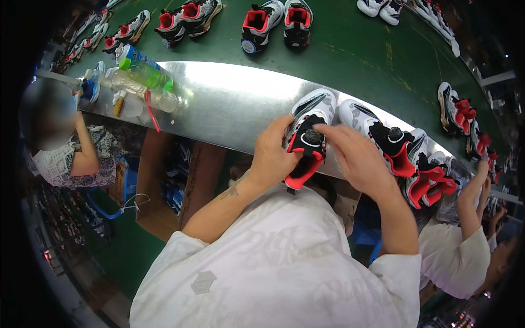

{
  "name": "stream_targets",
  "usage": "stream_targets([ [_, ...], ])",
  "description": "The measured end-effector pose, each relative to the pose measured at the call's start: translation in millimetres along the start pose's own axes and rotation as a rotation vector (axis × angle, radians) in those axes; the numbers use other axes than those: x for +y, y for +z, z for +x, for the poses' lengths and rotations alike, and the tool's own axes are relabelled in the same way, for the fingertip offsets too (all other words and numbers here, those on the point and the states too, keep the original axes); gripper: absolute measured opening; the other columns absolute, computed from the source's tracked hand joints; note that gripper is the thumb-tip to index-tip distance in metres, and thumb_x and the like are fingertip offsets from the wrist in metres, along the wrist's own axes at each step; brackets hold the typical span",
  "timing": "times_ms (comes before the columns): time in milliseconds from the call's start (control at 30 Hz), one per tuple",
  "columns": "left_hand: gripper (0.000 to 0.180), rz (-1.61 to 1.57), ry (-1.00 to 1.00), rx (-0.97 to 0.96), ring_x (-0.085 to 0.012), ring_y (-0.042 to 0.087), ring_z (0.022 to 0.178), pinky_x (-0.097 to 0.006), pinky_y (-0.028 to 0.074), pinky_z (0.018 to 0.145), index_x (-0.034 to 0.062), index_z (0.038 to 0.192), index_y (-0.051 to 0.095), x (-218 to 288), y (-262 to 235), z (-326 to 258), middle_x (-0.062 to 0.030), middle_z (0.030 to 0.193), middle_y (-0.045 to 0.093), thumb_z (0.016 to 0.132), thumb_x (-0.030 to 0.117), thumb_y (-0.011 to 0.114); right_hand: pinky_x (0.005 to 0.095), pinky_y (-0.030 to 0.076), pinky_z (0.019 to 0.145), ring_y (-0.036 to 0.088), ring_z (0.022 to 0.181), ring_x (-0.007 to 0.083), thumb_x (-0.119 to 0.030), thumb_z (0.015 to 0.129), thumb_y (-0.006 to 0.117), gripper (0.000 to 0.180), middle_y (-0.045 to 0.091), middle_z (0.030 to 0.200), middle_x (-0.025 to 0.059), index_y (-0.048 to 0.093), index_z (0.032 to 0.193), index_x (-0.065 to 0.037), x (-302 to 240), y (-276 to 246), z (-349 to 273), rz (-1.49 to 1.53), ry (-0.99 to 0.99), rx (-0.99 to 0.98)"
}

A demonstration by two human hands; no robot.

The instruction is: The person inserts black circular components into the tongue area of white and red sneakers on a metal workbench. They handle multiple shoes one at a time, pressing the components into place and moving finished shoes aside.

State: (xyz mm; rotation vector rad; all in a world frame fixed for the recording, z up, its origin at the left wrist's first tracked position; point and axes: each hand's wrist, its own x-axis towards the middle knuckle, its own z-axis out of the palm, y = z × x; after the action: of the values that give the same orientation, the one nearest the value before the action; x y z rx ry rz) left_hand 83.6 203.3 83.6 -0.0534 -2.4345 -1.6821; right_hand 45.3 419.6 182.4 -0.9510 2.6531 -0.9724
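A white, black and red sneaker [298, 169] stands on the metal ledge in front of me, toe pointing away. My left hand [272, 153] is closed around its left side, the thumb by the red collar. On the tongue sits a round black knob [312, 136] with a pale ring around it. My right hand [358, 156] reaches over from the right with its fingers stretched out, the fingertips at the knob. Just right of it stands a matching sneaker [377, 131], also with a black knob [395, 134] on its tongue.
More red-lined sneakers [429, 183] crowd the ledge at right, close to a co-worker's arm [473, 197]. Beyond the metal ledge [229, 104], a green surface [350, 49] carries several pairs. Bottles [145, 74] stand at left, above a cardboard box [202, 180]. Another person [82, 147] sits far left.
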Motion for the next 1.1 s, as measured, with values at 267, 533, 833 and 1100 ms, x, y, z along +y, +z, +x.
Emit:
stream_targets([
  [267, 0.042, 0.124, 0.15, 0.018, -0.0413, 0.075, 0.095, -0.041, 0.062, 0.084, -0.0059, 0.118, 0.073, 2, -1, 4, -0.0197, 0.123, 0.074, 0.077, -0.011, 0.07, 0.0439, 0.057, 0.071, 0.07, 0.084, 0.0333, -0.039, 0.101, 0.071, 0.035, 0.067, 0.082, 0.0138, 0.07, 0.093, -0.004, -5, 18, 54, -0.412, 0.092, -0.454],
  [533, 0.041, 0.152, 0.165, 0.055, -0.0445, 0.074, 0.097, -0.043, 0.062, 0.086, -0.0089, 0.117, 0.072, 5, 2, 4, -0.0222, 0.126, 0.073, 0.076, -0.012, 0.069, 0.047, 0.057, 0.076, 0.07, 0.092, 0.0348, -0.033, 0.103, 0.068, 0.03, 0.072, 0.094, 0.017, 0.066, 0.1, -0.003, -8, 14, 45, -0.39, 0.109, -0.429],
  [833, 0.054, 0.25, 0.09, -0.133, -0.0501, 0.065, 0.111, -0.05, 0.055, 0.099, -0.0081, 0.132, 0.063, 6, -5, 10, -0.0265, 0.127, 0.067, 0.078, -0.006, 0.068, 0.0522, 0.054, 0.071, 0.071, 0.077, 0.0403, -0.039, 0.101, 0.07, 0.04, 0.07, 0.078, 0.0174, 0.066, 0.088, -0.001, 8, 13, 39, -0.189, 0.043, -0.287],
  [1100, 0.055, 0.268, 0.139, -0.121, -0.0454, 0.068, 0.11, -0.048, 0.057, 0.096, -0.007, 0.129, 0.068, -2, -1, 8, -0.0233, 0.128, 0.069, 0.075, -0.001, 0.078, 0.0498, 0.055, 0.076, 0.069, 0.085, 0.0394, -0.038, 0.098, 0.074, 0.036, 0.07, 0.085, 0.0174, 0.066, 0.093, -0.003, 14, 13, 35, -0.141, -0.019, -0.228],
])
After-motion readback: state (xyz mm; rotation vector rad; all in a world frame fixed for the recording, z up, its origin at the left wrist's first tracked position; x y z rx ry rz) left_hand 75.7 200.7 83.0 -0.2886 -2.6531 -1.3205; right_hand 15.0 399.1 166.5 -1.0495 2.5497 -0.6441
